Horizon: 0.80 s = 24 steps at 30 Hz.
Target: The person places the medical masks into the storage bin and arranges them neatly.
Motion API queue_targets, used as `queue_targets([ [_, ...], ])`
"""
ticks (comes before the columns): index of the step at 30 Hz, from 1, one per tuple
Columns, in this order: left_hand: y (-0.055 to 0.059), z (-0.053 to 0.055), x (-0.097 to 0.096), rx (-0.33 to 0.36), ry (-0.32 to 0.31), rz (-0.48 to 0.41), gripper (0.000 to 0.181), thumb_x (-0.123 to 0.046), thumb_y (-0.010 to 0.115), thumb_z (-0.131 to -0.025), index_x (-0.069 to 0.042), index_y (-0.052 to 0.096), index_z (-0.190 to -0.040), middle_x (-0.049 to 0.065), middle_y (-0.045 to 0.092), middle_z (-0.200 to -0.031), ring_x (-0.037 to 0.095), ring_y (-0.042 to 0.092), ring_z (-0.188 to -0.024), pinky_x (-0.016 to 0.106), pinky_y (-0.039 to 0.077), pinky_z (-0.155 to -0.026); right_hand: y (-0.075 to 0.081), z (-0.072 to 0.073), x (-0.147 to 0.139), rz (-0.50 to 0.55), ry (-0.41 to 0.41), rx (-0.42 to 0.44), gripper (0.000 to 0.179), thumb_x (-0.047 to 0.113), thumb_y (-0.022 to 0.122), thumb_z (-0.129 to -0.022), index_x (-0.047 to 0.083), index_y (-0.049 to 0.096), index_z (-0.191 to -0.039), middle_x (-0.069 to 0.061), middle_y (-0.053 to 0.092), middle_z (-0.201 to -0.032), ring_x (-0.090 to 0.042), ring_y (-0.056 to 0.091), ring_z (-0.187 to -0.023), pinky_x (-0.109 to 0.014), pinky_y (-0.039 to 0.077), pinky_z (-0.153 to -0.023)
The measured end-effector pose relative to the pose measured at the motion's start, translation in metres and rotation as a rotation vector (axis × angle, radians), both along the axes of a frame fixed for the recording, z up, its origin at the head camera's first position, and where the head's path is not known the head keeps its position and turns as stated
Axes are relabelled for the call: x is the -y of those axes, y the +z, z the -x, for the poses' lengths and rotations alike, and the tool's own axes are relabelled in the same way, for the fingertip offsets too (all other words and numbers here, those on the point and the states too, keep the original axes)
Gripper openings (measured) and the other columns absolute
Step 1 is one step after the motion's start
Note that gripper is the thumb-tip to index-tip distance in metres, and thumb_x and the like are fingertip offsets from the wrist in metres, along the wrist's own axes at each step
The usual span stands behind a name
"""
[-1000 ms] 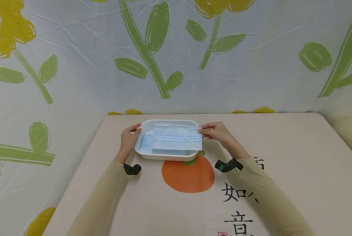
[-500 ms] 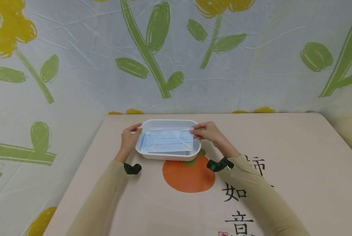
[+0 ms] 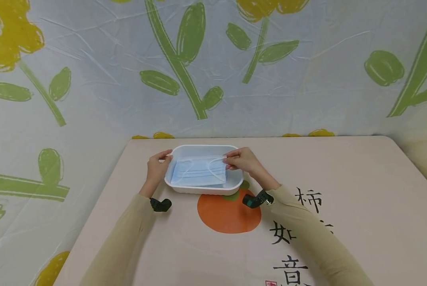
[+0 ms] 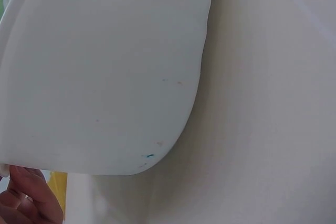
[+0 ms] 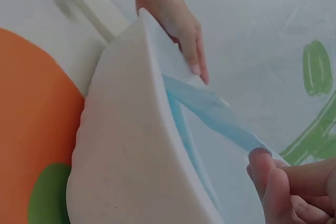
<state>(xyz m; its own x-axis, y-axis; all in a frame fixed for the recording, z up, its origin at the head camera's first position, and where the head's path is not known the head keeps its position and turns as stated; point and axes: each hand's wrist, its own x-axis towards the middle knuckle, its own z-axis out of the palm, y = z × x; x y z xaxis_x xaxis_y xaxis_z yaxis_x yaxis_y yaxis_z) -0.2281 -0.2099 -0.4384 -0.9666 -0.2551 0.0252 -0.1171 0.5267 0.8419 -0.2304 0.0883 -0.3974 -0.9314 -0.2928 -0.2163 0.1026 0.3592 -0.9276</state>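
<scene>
A white plastic basin with rounded corners stands on the table. My left hand pinches its left rim between thumb and fingers. With the thumb and fingertips, my right hand pinches the upper right corner of a light blue face mask, ear loops facing up. The mask lies tilted over the basin's inside, its left end low and its right end raised. In the right wrist view more blue material shows beneath it, apart from the held mask. The left wrist view shows mostly the basin's outer wall.
The pale tabletop bears a printed orange persimmon and black characters. Behind the table's far edge hangs a cloth with yellow flowers and green leaves. Black straps with small cameras sit on both wrists.
My right hand has moved left with the mask, which now lies wholly within the basin's outline and lower on its right side. My left hand has stayed on the rim.
</scene>
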Motion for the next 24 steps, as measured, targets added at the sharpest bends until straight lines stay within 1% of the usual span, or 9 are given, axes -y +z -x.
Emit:
queue_targets([
  [3, 0.0, 0.0, 0.001, 0.001, 0.005, 0.001, 0.031, -0.019, 0.058, -0.096, -0.009, 0.065, -0.125, 0.015, 0.065, -0.114, 0.024, 0.054, -0.103, 0.028, 0.043, -0.081, -0.001, -0.001, 0.005, -0.036, -0.002, -0.021, 0.033, 0.012, 0.065, -0.09, -0.007, 0.064, -0.117, -0.019, 0.073, -0.094, -0.026, 0.071, -0.073, -0.037, 0.057, -0.075],
  [6, 0.0, -0.001, 0.001, 0.008, 0.008, -0.004, 0.031, -0.019, 0.058, -0.096, -0.01, 0.064, -0.125, 0.015, 0.065, -0.115, 0.024, 0.054, -0.103, 0.027, 0.043, -0.081, -0.003, -0.002, 0.008, -0.062, -0.012, -0.046, 0.03, 0.014, 0.069, -0.088, -0.005, 0.067, -0.112, -0.018, 0.074, -0.092, -0.031, 0.071, -0.077, -0.039, 0.057, -0.076],
  [9, 0.0, 0.0, 0.001, 0.014, 0.008, -0.005, 0.032, -0.019, 0.057, -0.096, -0.01, 0.064, -0.126, 0.015, 0.065, -0.116, 0.024, 0.053, -0.103, 0.027, 0.043, -0.081, -0.005, -0.002, 0.008, -0.097, -0.019, -0.084, 0.028, 0.015, 0.072, -0.086, -0.003, 0.069, -0.107, -0.017, 0.074, -0.086, -0.033, 0.071, -0.076, -0.038, 0.057, -0.072],
  [12, 0.0, 0.0, 0.001, 0.018, 0.004, -0.001, 0.032, -0.018, 0.057, -0.096, -0.01, 0.064, -0.126, 0.015, 0.064, -0.117, 0.024, 0.053, -0.104, 0.03, 0.045, -0.083, -0.006, -0.003, 0.008, -0.146, -0.03, -0.132, 0.023, 0.016, 0.075, -0.083, -0.002, 0.071, -0.098, -0.015, 0.074, -0.08, -0.032, 0.072, -0.073, -0.035, 0.057, -0.068],
  [15, 0.001, 0.0, 0.0, 0.017, -0.001, 0.006, 0.032, -0.018, 0.057, -0.096, -0.009, 0.063, -0.126, 0.015, 0.064, -0.118, 0.025, 0.053, -0.105, 0.033, 0.045, -0.086, -0.007, -0.006, 0.008, -0.216, -0.047, -0.194, 0.02, 0.016, 0.076, -0.081, 0.0, 0.072, -0.091, -0.013, 0.073, -0.076, -0.028, 0.072, -0.068, -0.029, 0.056, -0.062],
  [17, 0.001, 0.0, 0.0, 0.014, -0.001, 0.006, 0.031, -0.018, 0.057, -0.096, -0.009, 0.064, -0.126, 0.016, 0.064, -0.117, 0.025, 0.053, -0.105, 0.033, 0.044, -0.085, -0.006, -0.008, 0.009, -0.277, -0.046, -0.238, 0.018, 0.016, 0.076, -0.082, 0.0, 0.073, -0.091, -0.013, 0.073, -0.077, -0.025, 0.071, -0.065, -0.025, 0.054, -0.058],
  [20, 0.0, 0.0, -0.001, 0.011, 0.0, 0.023, 0.031, -0.019, 0.056, -0.097, -0.009, 0.064, -0.125, 0.015, 0.065, -0.117, 0.025, 0.053, -0.103, 0.029, 0.043, -0.081, -0.004, -0.012, 0.008, -0.374, -0.02, -0.331, 0.02, 0.013, 0.072, -0.085, -0.001, 0.073, -0.098, -0.015, 0.074, -0.082, -0.022, 0.069, -0.062, -0.023, 0.052, -0.057],
  [22, -0.002, -0.001, -0.002, 0.011, -0.003, 0.044, 0.031, -0.019, 0.055, -0.097, -0.01, 0.064, -0.125, 0.015, 0.065, -0.117, 0.025, 0.053, -0.102, 0.027, 0.042, -0.078, -0.003, -0.015, 0.007, -0.45, -0.005, -0.425, 0.021, 0.013, 0.07, -0.087, -0.001, 0.073, -0.103, -0.015, 0.074, -0.085, -0.019, 0.067, -0.061, -0.024, 0.051, -0.056],
  [24, -0.003, -0.002, -0.003, 0.013, -0.016, 0.066, 0.031, -0.02, 0.053, -0.099, -0.01, 0.063, -0.126, 0.014, 0.064, -0.117, 0.025, 0.053, -0.102, 0.026, 0.042, -0.076, -0.004, -0.019, 0.002, -0.505, -0.002, -0.537, 0.021, 0.014, 0.068, -0.089, 0.0, 0.073, -0.104, -0.013, 0.074, -0.084, -0.018, 0.064, -0.062, -0.025, 0.049, -0.056],
])
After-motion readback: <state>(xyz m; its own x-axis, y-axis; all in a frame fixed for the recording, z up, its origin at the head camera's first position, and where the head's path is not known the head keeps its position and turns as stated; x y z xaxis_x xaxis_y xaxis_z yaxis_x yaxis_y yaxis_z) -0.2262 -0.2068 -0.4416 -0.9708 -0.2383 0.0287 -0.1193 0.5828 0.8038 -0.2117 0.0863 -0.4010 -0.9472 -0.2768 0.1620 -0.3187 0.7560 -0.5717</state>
